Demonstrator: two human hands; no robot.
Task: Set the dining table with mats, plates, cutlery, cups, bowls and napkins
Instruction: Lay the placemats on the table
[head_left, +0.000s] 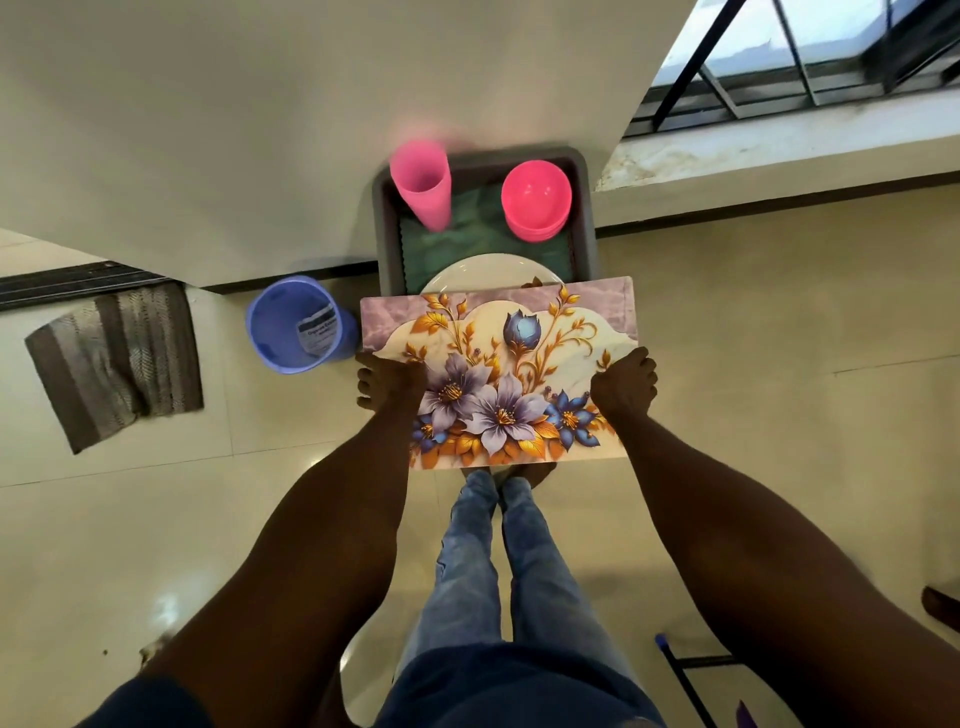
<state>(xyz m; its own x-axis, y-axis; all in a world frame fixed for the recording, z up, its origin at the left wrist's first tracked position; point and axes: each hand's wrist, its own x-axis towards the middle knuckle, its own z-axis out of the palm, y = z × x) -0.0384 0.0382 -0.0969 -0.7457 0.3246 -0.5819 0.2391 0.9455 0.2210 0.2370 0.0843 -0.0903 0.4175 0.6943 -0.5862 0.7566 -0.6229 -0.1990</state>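
I hold a flower-printed mat (498, 374) flat in front of me, above the floor. My left hand (387, 382) grips its left edge and my right hand (626, 387) grips its right edge. Beyond the mat, a grey tray (584, 218) holds a stack of pink cups (422, 182), stacked pink bowls (536, 200), green napkins (467, 239) and a white plate (478, 273) partly hidden by the mat.
A blue plastic bucket (293, 325) stands on the tiled floor left of the tray. A striped brown floor mat (117, 358) lies further left. A white wall rises behind, and a barred window (800, 57) is at the upper right. My legs in jeans are below.
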